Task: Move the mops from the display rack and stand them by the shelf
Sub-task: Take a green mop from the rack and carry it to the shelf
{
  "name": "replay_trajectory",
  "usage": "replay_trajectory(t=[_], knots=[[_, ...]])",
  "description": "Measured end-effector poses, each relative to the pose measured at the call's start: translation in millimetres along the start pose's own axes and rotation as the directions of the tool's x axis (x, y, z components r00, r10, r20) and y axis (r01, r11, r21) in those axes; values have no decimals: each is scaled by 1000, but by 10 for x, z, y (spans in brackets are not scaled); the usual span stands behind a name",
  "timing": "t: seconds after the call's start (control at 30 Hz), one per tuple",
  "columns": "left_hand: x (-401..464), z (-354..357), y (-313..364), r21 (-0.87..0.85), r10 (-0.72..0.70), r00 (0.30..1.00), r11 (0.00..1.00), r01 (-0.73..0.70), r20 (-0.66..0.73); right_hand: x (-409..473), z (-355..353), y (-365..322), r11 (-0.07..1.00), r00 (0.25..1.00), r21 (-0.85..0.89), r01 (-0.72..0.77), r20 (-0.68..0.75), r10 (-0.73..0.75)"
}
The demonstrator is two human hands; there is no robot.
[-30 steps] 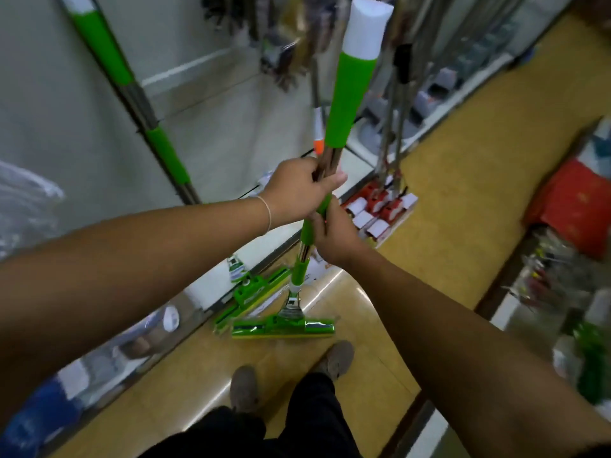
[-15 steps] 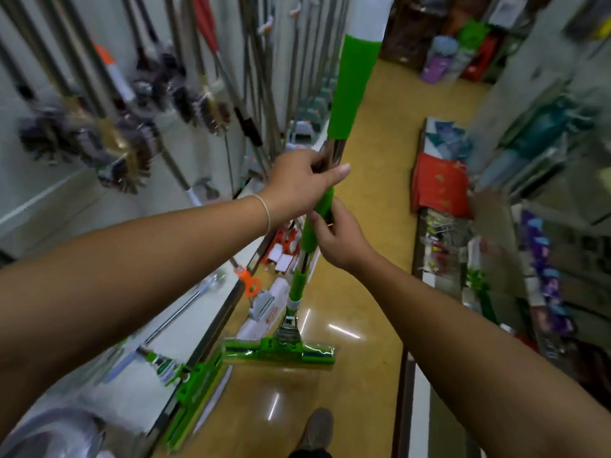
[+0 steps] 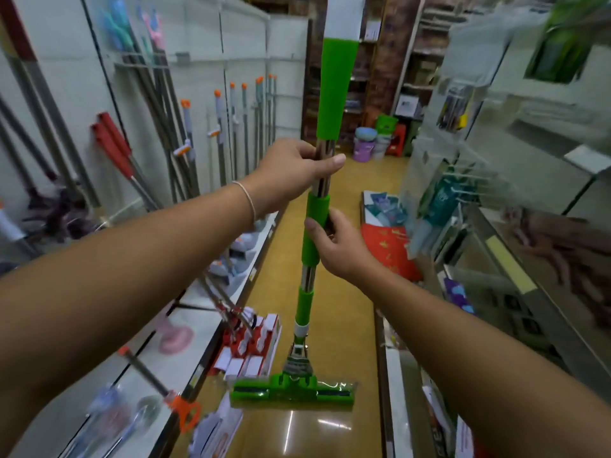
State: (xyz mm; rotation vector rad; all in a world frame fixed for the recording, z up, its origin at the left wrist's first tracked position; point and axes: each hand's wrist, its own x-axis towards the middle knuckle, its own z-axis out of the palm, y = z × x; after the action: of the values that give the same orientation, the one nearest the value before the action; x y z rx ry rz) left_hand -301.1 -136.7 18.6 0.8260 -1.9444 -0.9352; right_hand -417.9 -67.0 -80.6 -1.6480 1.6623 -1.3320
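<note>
I hold a green sponge mop (image 3: 335, 94) upright in the middle of the aisle. My left hand (image 3: 294, 171) grips its bare metal shaft just under the long green grip. My right hand (image 3: 337, 246) holds the shorter green sleeve lower down, fingers curled round it. The mop's flat green head (image 3: 292, 391) hangs just above the yellow floor, wrapped in clear plastic. The display rack (image 3: 198, 133) on the left wall holds several more long-handled mops and brooms leaning in rows.
The left rack's low white base shelf (image 3: 205, 325) carries red-and-white mop heads (image 3: 251, 348) and an orange-tipped handle (image 3: 178, 408). Shelving with hanging goods (image 3: 463, 200) lines the right side. Buckets and stools (image 3: 377, 140) stand at the aisle's far end.
My view has swung from the rack's base to look down the aisle. The mop has come upright and moved with me, and both hands have kept their hold.
</note>
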Motion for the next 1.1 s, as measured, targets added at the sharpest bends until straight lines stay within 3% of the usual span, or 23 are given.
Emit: replay_trajectory(t=[0.1, 0.3, 0.5, 0.73, 0.9, 1.1], knots=[[333, 74, 201, 0, 10, 998, 1000, -10, 69, 237, -320, -4, 999, 999, -21, 28, -26, -28], [1017, 297, 223, -55, 45, 998, 998, -42, 52, 722, -728, 124, 999, 998, -35, 30, -60, -32], [1851, 603, -104, -121, 45, 995, 992, -34, 88, 1351, -936, 573, 998, 995, -68, -13, -104, 5], [2989, 863, -656, -201, 23, 983, 980, 15, 183, 2321, -975, 1163, 993, 982, 10, -122, -147, 122], [3748, 941, -853, -187, 22, 962, 982, 30, 273, 3016, -1034, 1360, 988, 969, -4, -155, -193, 151], [4468, 1098, -1022, -183, 25, 960, 983, 28, 280, 3770, -1170, 1651, 986, 960, -7, -166, -229, 160]])
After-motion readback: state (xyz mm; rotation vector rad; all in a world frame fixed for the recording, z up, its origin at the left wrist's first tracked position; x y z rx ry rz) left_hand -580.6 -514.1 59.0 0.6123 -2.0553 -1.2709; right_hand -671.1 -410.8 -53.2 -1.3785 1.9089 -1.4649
